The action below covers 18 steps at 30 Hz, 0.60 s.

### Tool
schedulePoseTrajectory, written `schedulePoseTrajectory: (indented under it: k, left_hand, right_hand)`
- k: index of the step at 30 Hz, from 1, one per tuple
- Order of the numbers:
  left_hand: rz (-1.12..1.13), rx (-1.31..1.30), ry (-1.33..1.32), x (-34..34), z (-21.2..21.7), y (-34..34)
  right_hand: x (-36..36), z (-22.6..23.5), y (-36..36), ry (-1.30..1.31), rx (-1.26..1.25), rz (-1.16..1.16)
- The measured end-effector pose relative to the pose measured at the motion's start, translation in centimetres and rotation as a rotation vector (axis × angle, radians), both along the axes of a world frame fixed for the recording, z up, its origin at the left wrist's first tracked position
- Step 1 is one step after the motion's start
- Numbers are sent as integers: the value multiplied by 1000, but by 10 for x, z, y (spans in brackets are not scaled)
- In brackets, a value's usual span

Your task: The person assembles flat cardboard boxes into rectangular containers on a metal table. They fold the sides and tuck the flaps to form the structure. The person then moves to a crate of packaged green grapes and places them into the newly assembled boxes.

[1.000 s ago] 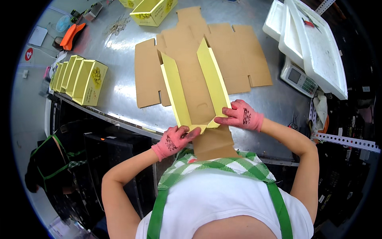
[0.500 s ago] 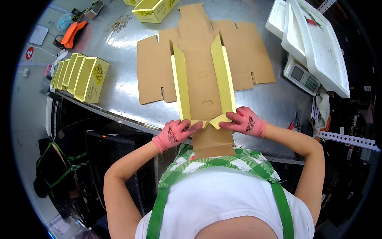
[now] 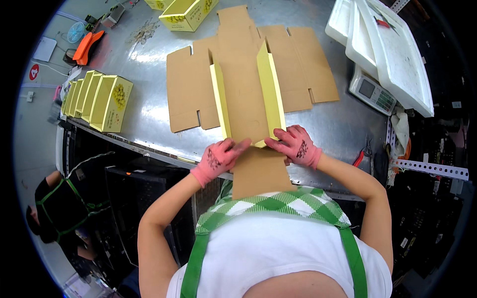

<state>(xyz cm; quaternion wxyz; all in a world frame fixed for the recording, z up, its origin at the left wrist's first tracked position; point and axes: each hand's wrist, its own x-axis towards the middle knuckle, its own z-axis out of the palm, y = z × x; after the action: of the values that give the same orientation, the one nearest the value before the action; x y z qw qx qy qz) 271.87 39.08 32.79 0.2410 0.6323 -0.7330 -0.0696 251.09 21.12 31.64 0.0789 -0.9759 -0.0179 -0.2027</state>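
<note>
A partly folded cardboard box (image 3: 242, 89) lies in front of me, brown side up. Its two long walls, the left wall (image 3: 221, 99) and the right wall (image 3: 277, 82), stand up with yellow showing. My left hand (image 3: 216, 158), in a pink glove, grips the near left corner, its forefinger stretched inward over the end flap. At the near right corner, my right hand (image 3: 297, 147), gloved alike, holds the wall's end and presses its small flap inward. A brown end panel (image 3: 261, 174) hangs toward my apron. My gloves partly hide the small flaps.
Several nested yellow boxes (image 3: 112, 104) stand at the left table edge. Another yellow box (image 3: 189, 15) sits at the back. White foam lids (image 3: 397, 64) lean over a scale (image 3: 372, 92) on the right. Red-handled pliers (image 3: 362, 154) lie near the right edge. Someone in a dark top (image 3: 69, 203) is at lower left.
The small end flaps, angled and apart before, are now turned further inward between the walls. My right hand has moved inward, to the left. The person at lower left has shifted.
</note>
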Motion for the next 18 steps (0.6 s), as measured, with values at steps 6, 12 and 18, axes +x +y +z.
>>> schedulePoseTrajectory:
  k: [6,12,18]
  left_hand:
    - [-174,302,182,29,19,-19]
    - [-99,1,345,16,13,-16]
    - [367,-212,538,-12,-10,-28]
  right_hand:
    - [26,19,-18,26,153,41]
    - [26,22,-21,73,223,35]
    - [30,12,-8,-61,505,-159]
